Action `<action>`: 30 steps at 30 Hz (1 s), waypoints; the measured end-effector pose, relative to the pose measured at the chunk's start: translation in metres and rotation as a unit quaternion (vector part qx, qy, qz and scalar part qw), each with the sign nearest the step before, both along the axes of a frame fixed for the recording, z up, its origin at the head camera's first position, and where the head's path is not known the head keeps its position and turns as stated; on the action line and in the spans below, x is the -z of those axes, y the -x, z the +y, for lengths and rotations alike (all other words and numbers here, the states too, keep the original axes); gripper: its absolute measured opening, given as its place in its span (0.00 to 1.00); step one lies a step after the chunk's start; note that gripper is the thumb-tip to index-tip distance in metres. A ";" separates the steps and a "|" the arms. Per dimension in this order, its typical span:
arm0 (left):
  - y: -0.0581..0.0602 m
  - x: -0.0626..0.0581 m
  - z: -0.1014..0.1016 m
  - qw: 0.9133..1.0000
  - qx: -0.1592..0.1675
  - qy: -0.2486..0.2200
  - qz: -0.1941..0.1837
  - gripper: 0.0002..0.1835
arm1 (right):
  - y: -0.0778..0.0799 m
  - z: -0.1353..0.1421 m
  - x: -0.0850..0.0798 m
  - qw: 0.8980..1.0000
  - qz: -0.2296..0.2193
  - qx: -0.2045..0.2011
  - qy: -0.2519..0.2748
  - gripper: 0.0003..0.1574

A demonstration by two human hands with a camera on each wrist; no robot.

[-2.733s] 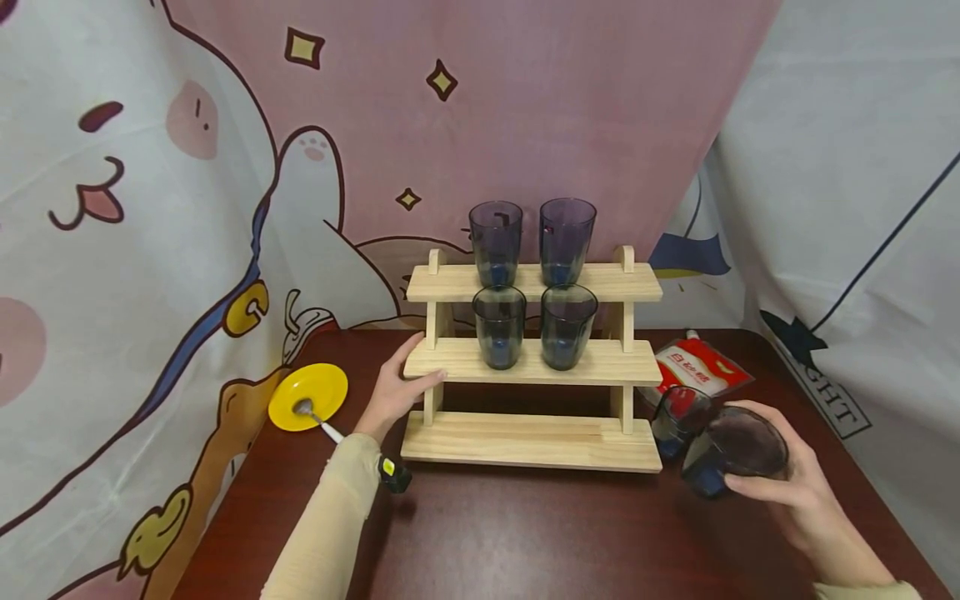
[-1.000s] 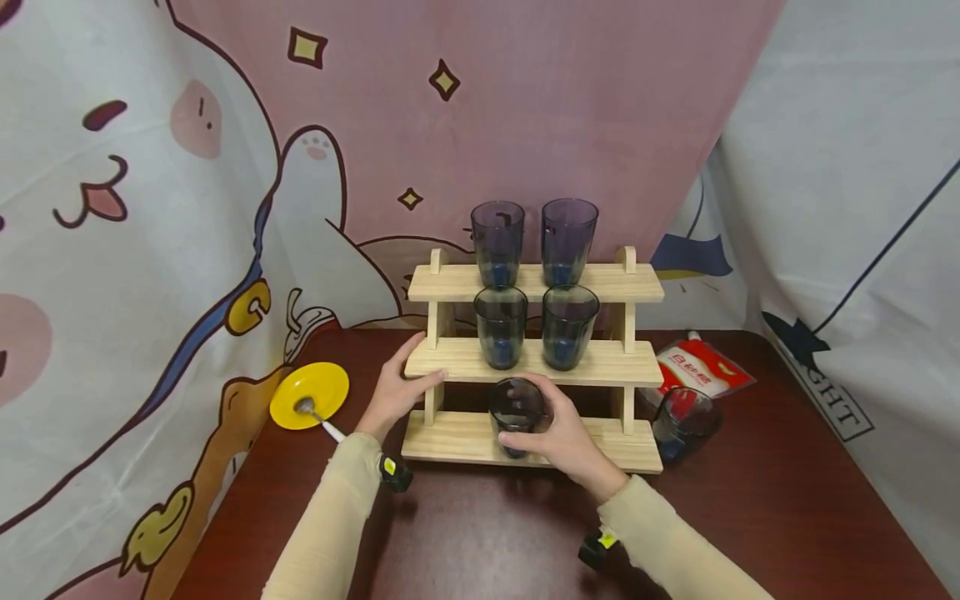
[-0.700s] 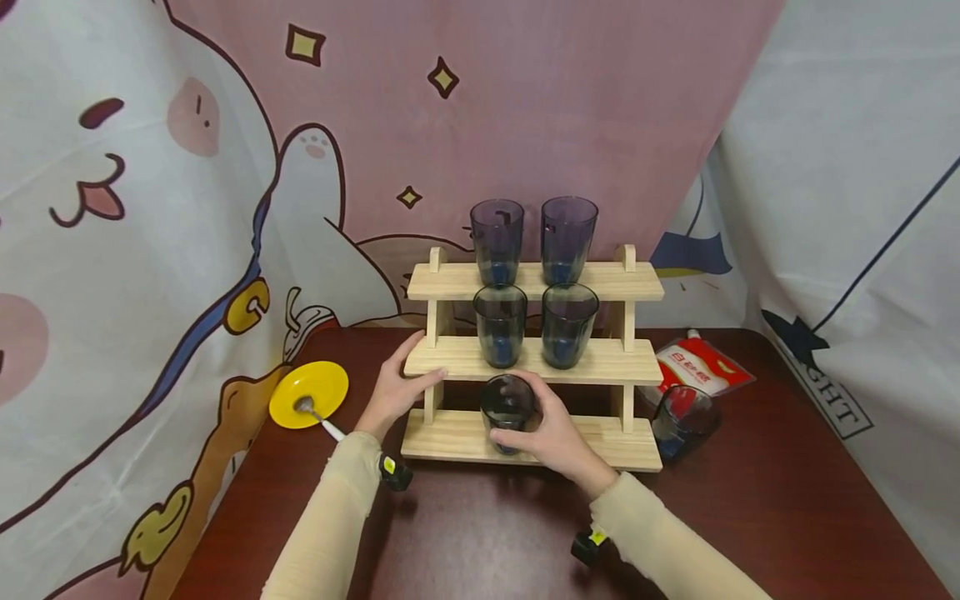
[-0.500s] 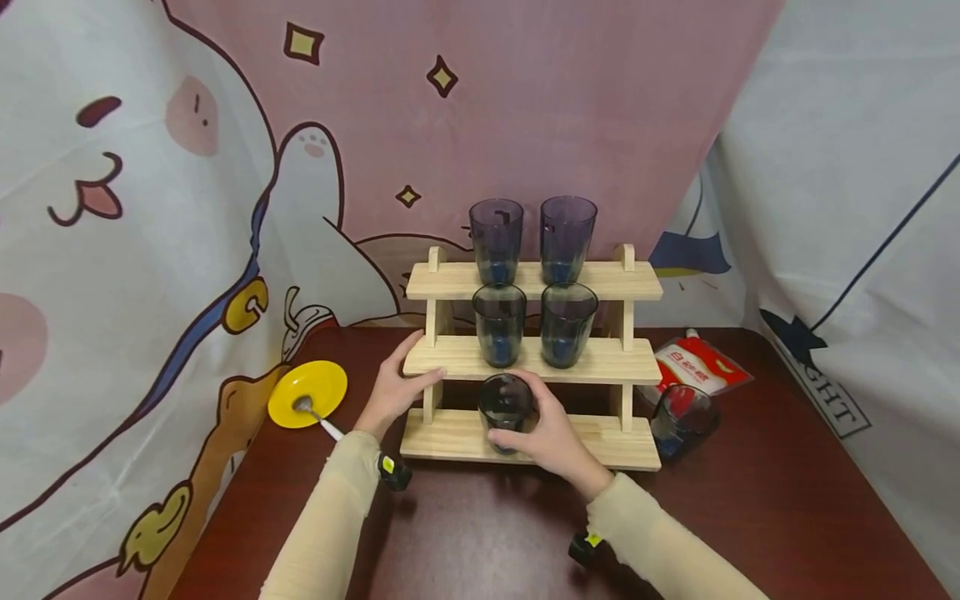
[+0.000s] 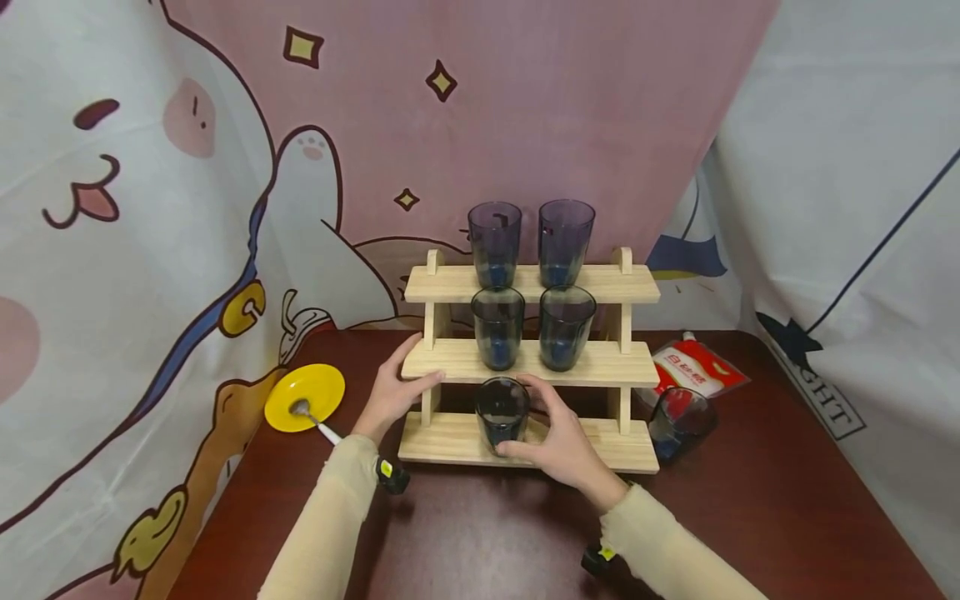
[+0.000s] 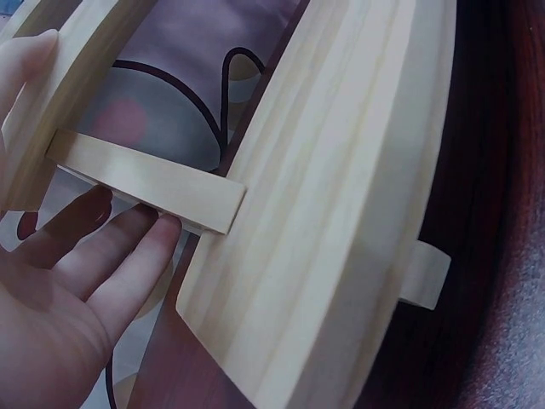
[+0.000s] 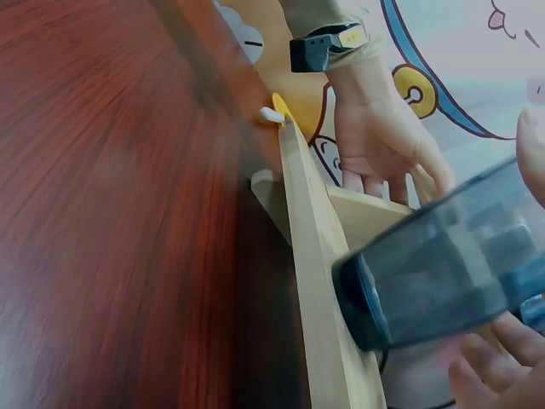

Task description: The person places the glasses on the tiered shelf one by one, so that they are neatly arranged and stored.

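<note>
A three-tier wooden rack (image 5: 592,440) stands on the table. My left hand (image 5: 393,393) grips its left side, thumb on the middle shelf and fingertips at the upright (image 6: 153,179). On the bottom shelf, left of its middle, stands a dark tinted glass (image 5: 501,414). My right hand (image 5: 562,440) is spread around the glass's right side, thumb in front and fingers behind, loosened from it. In the right wrist view the glass (image 7: 434,273) sits between my thumb and fingers (image 7: 494,366), with a gap below it. Two glasses (image 5: 566,329) stand on each shelf above.
Another dark glass (image 5: 678,425) stands on the table at the rack's right end, in front of a red and white sugar packet (image 5: 697,367). At left lies a yellow plate (image 5: 322,383) with a white-handled spoon (image 5: 327,432). Printed cloth hangs behind.
My right hand has carried the glass from the table at right onto the bottom shelf, shifted it slightly left, then spread its fingers. My left hand has stayed on the rack.
</note>
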State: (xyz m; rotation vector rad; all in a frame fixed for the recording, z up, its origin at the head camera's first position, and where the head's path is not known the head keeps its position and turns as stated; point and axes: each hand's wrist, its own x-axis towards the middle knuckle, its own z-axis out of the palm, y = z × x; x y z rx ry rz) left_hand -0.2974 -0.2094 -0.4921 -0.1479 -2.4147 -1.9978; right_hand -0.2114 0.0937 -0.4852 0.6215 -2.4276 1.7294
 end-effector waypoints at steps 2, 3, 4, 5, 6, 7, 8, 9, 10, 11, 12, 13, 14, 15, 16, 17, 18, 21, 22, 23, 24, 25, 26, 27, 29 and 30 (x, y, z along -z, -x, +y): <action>0.000 -0.001 0.000 1.000 0.001 0.001 0.004 0.47 | -0.005 0.009 0.000 1.000 0.006 0.003 -0.006 0.63; 0.000 -0.001 0.001 1.000 0.001 0.004 0.007 0.46 | -0.008 0.014 -0.001 1.000 0.011 0.003 -0.010 0.62; 0.000 -0.001 0.001 1.000 0.001 0.005 0.009 0.46 | -0.010 0.020 -0.001 1.000 0.016 0.004 -0.013 0.61; 0.000 -0.001 0.001 1.000 0.002 0.006 0.011 0.46 | -0.013 0.026 -0.001 1.000 0.019 0.005 -0.016 0.60; -0.001 -0.001 0.002 1.000 0.003 0.007 0.013 0.46 | -0.015 0.032 -0.002 1.000 0.023 0.006 -0.019 0.59; -0.001 -0.001 0.002 1.000 0.002 0.007 0.013 0.46 | -0.018 0.038 -0.003 0.999 0.026 0.008 -0.020 0.58; -0.001 -0.001 0.002 1.000 0.001 0.009 0.014 0.47 | -0.020 0.044 -0.004 0.999 0.033 0.010 -0.021 0.57; -0.001 -0.001 0.002 1.000 0.001 0.010 0.013 0.47 | -0.022 0.050 -0.004 0.999 0.040 0.012 -0.022 0.56; -0.002 -0.001 0.002 1.000 0.001 0.011 0.013 0.47 | -0.024 0.057 -0.005 0.999 0.048 0.015 -0.021 0.56; -0.002 0.000 0.002 1.000 0.001 0.012 0.012 0.47 | -0.026 0.063 -0.007 0.998 0.055 0.017 -0.018 0.55; -0.003 -0.001 0.002 1.000 0.000 0.013 0.011 0.47 | -0.027 0.069 -0.009 0.998 0.066 0.020 -0.015 0.55; -0.003 0.000 0.002 1.000 -0.001 0.014 0.011 0.47 | -0.029 0.075 -0.011 0.997 0.077 0.025 -0.012 0.55; -0.002 0.000 0.002 1.000 -0.001 0.016 0.012 0.47 | -0.030 0.082 -0.014 0.996 0.088 0.031 -0.012 0.55; -0.002 0.001 0.002 1.000 -0.001 0.016 0.013 0.48 | -0.032 0.088 -0.017 0.994 0.097 0.039 -0.012 0.55; -0.002 0.001 0.002 1.000 -0.001 0.016 0.014 0.48 | -0.033 0.095 -0.020 0.993 0.105 0.048 -0.012 0.56; -0.002 0.000 0.002 1.000 0.000 0.016 0.013 0.48 | -0.035 0.101 -0.023 0.992 0.112 0.059 -0.014 0.56; -0.001 0.000 0.002 1.000 0.000 0.015 0.014 0.48 | -0.036 0.108 -0.026 0.990 0.122 0.074 -0.022 0.57; -0.001 0.000 0.002 1.000 0.003 0.012 0.013 0.47 | -0.039 0.128 -0.033 0.982 0.143 0.120 -0.040 0.59; -0.001 0.000 0.002 1.000 0.004 0.011 0.013 0.47 | -0.039 0.135 -0.035 0.979 0.149 0.135 -0.046 0.60; 0.000 0.000 0.002 1.000 0.004 0.011 0.012 0.47 | -0.039 0.141 -0.037 0.975 0.154 0.149 -0.054 0.60; 0.000 0.000 0.002 1.000 0.003 0.012 0.011 0.47 | -0.038 0.148 -0.038 0.971 0.158 0.165 -0.064 0.61; 0.000 0.000 0.002 1.000 0.002 0.012 0.011 0.47 | -0.037 0.154 -0.038 0.968 0.158 0.179 -0.073 0.62; 0.000 0.000 0.002 1.000 0.001 0.012 0.009 0.46 | -0.037 0.160 -0.038 0.966 0.154 0.192 -0.083 0.63; 0.000 0.000 0.001 1.000 -0.001 0.013 0.007 0.46 | -0.036 0.166 -0.038 0.963 0.146 0.206 -0.094 0.64; 0.000 0.001 0.001 1.000 -0.004 0.012 0.003 0.47 | -0.034 0.177 -0.034 0.959 0.128 0.225 -0.116 0.66; 0.000 0.001 0.000 1.000 -0.005 0.012 0.001 0.47 | -0.033 0.181 -0.032 0.958 0.115 0.232 -0.125 0.68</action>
